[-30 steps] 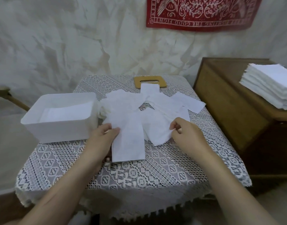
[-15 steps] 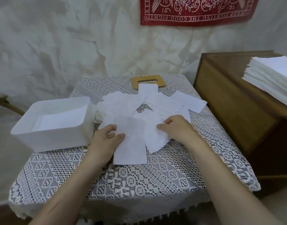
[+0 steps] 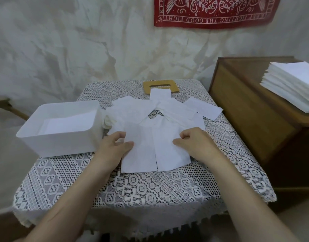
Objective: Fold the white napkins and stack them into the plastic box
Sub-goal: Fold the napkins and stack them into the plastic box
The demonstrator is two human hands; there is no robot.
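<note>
Several white napkins (image 3: 169, 109) lie spread in a loose pile on the lace-covered table (image 3: 150, 189). Two lie side by side at the front. My left hand (image 3: 115, 145) pinches the left edge of the left front napkin (image 3: 139, 154), thumb on top. With curled fingers and thumb, my right hand (image 3: 193, 142) pinches the right front napkin (image 3: 169, 154) at its right side. The white plastic box (image 3: 59, 145) stands at the table's left, just beside my left hand, with a folded napkin (image 3: 63, 123) flat inside it.
A tan wooden handle-shaped board (image 3: 146, 86) lies at the table's far edge, partly under a napkin. A wooden cabinet (image 3: 246, 110) stands to the right with a tall stack of white napkins (image 3: 293, 84) on top. A red cloth (image 3: 214, 13) hangs on the wall.
My right hand has drawn its napkin forward and leftward until it lies parallel beside the left front napkin. My left hand has stayed at that napkin's left edge.
</note>
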